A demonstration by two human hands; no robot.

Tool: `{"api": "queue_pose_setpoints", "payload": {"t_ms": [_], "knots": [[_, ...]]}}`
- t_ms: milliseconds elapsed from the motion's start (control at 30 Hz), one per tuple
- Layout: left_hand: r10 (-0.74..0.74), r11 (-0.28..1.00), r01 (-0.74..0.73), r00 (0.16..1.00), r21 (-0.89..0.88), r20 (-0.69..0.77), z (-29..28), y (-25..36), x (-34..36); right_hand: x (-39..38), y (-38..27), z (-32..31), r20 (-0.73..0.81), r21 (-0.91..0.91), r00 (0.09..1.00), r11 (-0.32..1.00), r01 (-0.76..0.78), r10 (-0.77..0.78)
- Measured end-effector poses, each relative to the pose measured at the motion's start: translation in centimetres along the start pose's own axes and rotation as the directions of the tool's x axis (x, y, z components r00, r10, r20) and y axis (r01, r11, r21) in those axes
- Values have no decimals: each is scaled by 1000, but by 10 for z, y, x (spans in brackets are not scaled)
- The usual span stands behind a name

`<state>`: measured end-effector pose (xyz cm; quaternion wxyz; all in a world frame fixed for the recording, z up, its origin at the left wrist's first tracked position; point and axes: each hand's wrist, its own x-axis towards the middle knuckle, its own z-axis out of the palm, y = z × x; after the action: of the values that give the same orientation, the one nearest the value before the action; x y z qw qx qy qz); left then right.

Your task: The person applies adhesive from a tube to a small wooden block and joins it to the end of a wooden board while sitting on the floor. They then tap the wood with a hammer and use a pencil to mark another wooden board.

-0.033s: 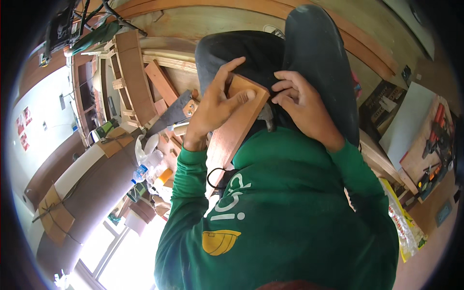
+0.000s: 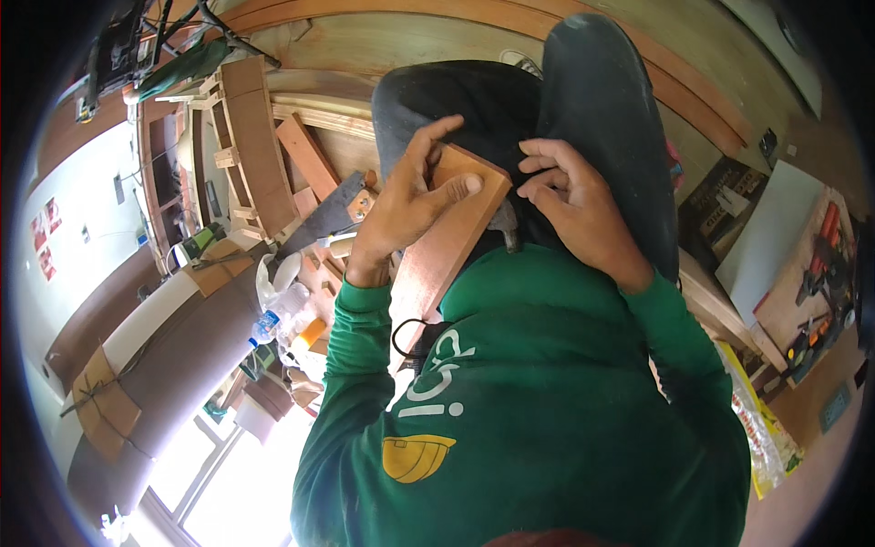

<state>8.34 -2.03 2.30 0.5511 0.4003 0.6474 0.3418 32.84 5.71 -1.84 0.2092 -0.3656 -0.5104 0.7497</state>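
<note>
My left hand [image 2: 407, 205] grips a reddish-brown wooden board [image 2: 433, 264], its thumb lying over the top face and its index finger raised past the far edge. The board slants from my lap toward my left side, and my forearm hides part of it. Just right of the board's end is my right hand [image 2: 576, 201], apart from the wood. Its fingers are bent, with thumb and forefinger close together; whatever lies between them is too small to make out. Beneath the board a dark metal hammer head [image 2: 506, 226] shows in my lap, the handle hidden.
To the left lie a handsaw [image 2: 319, 221], wood offcuts and a plastic bottle [image 2: 263, 328]. A wooden frame [image 2: 255, 150] stands beyond them. At the right are a white panel [image 2: 770, 232] and a board with assorted tools [image 2: 825, 264]. Long planks [image 2: 697, 96] run along the far side.
The view has shifted very slightly, so everything sits a little lower. Both hands keep nearly the same pose, and the board stays in my left hand.
</note>
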Motion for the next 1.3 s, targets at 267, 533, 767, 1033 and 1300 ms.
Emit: {"api": "queue_pose_setpoints", "payload": {"t_ms": [267, 533, 767, 1033, 1300], "knots": [[-110, 976, 147, 969, -158, 222, -27, -4, 19, 6, -24, -11, 147, -119, 987, 990, 78, -60], [-301, 919, 338, 933, -202, 196, -30, -3, 17, 17, -30, -12, 176, -102, 979, 987, 123, -104], [-322, 946, 324, 944, -13, 69, -31, 2, 2, 20, -37, -11, 144, -125, 988, 989, 76, -57], [-170, 968, 146, 980, -203, -103, -14, -13, 8, 36, -44, -3, 268, -373, 923, 853, 365, -278], [-254, 964, 227, 939, -139, -230, -2, 6, -5, 46, -39, 2, 235, -396, 935, 852, 342, -266]]}}
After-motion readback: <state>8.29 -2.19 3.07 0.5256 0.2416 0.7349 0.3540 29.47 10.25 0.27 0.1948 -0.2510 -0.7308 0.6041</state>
